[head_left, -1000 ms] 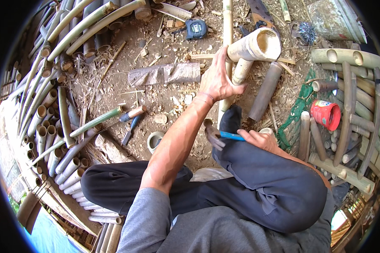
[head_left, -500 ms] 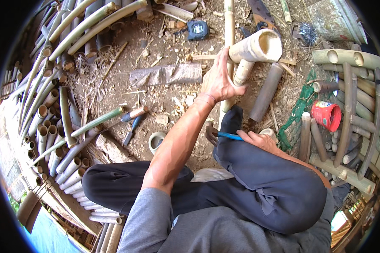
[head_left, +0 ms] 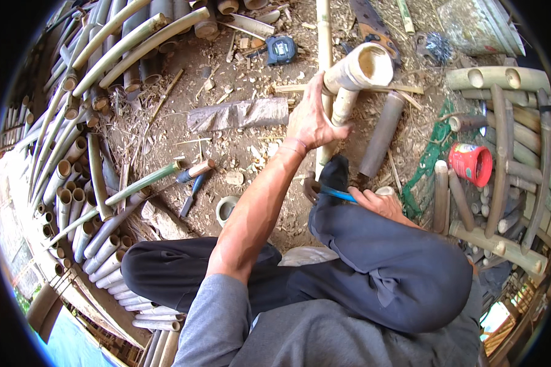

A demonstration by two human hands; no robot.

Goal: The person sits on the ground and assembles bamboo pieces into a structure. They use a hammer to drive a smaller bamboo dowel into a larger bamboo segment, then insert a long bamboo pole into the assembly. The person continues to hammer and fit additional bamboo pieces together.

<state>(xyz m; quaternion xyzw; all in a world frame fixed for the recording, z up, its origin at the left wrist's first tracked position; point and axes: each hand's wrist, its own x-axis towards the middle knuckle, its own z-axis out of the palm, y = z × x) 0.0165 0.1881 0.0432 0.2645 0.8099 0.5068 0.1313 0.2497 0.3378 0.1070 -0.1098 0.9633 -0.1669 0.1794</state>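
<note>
My left hand (head_left: 315, 122) is wrapped round a pale bamboo pole (head_left: 324, 43), just below a thick bamboo section (head_left: 349, 68) with an open, hollow end. A shorter bamboo peg (head_left: 345, 105) angles down from that section, close to my thumb. Low by my bent right leg, my right hand (head_left: 376, 202) grips the blue handle of a hammer (head_left: 338, 194). The hammer's brownish head lies beside my dark-covered foot (head_left: 335, 174). The foot rests near the pole's lower end.
Bamboo poles (head_left: 125, 52) crowd the left, with cut tubes (head_left: 107, 251) below. A chisel (head_left: 193, 194), tape measure (head_left: 281, 50), saw (head_left: 373, 27) and grey bamboo tube (head_left: 381, 134) lie on the chip-strewn ground. A red tub (head_left: 468, 164) and green netting (head_left: 431, 162) are at right.
The whole scene has shifted slightly left in view. The hammer head sits a little lower and nearer my foot. My left hand keeps its hold on the bamboo.
</note>
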